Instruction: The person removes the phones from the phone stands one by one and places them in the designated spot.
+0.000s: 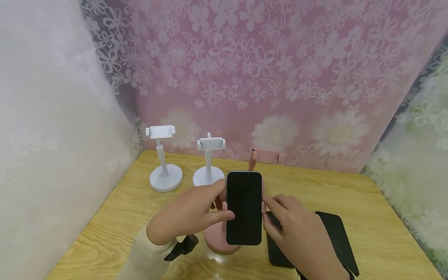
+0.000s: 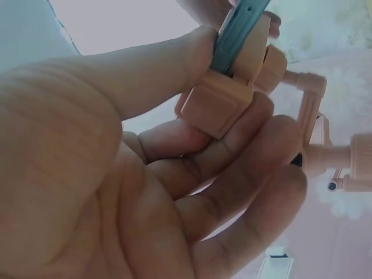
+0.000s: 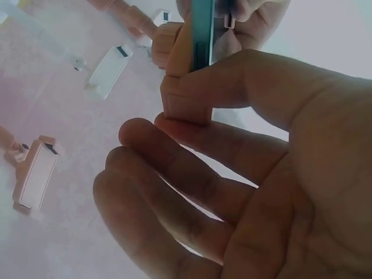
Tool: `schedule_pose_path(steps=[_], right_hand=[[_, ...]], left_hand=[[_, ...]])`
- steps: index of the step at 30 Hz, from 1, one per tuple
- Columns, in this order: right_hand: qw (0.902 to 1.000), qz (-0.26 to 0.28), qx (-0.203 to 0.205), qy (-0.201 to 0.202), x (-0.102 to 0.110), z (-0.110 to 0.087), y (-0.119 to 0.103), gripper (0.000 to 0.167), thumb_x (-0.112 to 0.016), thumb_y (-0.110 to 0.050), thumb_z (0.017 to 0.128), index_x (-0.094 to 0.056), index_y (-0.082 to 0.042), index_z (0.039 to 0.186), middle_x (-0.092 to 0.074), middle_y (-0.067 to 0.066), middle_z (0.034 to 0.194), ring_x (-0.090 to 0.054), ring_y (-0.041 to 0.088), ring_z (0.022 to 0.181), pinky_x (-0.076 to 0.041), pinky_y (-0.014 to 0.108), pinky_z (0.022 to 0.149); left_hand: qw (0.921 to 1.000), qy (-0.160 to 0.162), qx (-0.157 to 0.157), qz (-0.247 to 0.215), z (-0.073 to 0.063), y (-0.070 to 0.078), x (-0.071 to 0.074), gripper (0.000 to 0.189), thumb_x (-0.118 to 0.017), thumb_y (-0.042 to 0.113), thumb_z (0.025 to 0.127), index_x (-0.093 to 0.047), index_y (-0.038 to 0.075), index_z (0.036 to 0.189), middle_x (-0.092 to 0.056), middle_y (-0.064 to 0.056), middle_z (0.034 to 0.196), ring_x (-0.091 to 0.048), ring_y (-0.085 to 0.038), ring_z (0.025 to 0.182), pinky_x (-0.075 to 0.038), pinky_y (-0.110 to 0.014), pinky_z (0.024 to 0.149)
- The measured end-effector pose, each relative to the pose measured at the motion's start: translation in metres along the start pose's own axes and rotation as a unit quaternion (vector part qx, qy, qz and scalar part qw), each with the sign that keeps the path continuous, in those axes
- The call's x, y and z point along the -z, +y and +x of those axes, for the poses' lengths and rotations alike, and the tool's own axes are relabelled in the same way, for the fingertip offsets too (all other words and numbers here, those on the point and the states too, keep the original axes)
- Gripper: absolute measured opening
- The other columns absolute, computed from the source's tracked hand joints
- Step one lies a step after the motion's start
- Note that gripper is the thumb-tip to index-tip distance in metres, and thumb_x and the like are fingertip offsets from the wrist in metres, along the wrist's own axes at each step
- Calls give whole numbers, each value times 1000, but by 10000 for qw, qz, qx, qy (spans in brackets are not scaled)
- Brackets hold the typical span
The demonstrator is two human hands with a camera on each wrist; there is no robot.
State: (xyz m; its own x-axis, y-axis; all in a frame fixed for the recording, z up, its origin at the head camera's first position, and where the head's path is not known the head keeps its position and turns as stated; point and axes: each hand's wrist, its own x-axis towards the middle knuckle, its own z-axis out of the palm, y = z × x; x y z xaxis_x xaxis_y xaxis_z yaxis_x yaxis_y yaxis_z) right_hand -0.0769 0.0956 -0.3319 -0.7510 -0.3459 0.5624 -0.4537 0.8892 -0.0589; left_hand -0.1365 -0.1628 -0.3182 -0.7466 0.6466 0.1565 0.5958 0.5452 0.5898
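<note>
A black-screened smartphone (image 1: 244, 208) stands upright in the clamp of a pink phone stand (image 1: 217, 238). At the phone's left edge is my left hand (image 1: 196, 208), its thumb by the screen and fingers behind. In the left wrist view, that thumb and the fingers grip the clamp's end block (image 2: 212, 107) beside the phone's edge. My right hand (image 1: 297, 225) is at the opposite edge. Its thumb and index finger pinch the other clamp end (image 3: 185, 104), as the right wrist view shows; the other fingers are loosely bent. The phone hides most of the stand's upper part.
Two white phone stands (image 1: 166, 177) (image 1: 209, 175) stand at the back left. Another pink phone holder (image 1: 267, 156) rises behind the phone. Under my right hand lies a dark flat tablet-like shape (image 1: 337, 233); whether one or two pieces, I cannot tell.
</note>
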Motion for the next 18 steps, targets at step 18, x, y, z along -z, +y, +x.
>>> schedule_pose_path(steps=[18], right_hand=[[9975,521,-482,-69,5,-1,-3,45,-75,-14,91,-68,-18,135,-68,0,113,-50,3,67,-40,21,53]], left_hand=[[9977,598,44,310,-8,0,8,24,-71,45,98,-67,23,108,-64,20,87,-61,0,79,-52,-27,71]])
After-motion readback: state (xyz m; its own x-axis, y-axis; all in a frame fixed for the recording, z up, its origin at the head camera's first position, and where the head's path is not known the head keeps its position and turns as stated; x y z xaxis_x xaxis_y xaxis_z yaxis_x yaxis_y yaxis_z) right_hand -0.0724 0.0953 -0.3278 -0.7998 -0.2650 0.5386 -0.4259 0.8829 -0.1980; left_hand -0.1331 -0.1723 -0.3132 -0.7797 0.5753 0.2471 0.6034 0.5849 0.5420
